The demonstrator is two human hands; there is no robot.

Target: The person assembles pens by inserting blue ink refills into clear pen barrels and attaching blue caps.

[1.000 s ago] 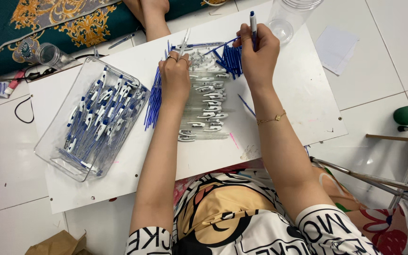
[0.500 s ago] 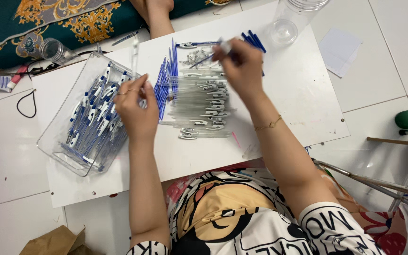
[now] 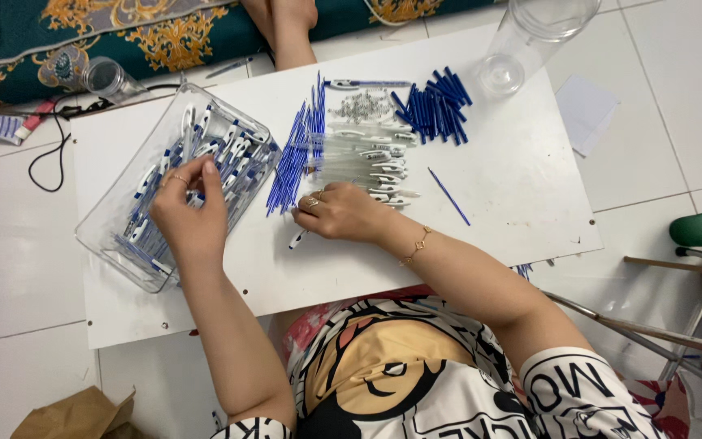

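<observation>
- Left hand (image 3: 188,213) reaches forward, arm extended, fingers curled downward.
- Right hand (image 3: 341,213) rests lower, forearm angled across, fingers bent inward in a loose grip.

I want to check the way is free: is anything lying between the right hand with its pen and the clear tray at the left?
Nothing visible blocks it. Between the right hand with its pen and the clear tray lies only bare white board. The left hand rests over the tray's pens, and the blue refills lie further back.
</observation>
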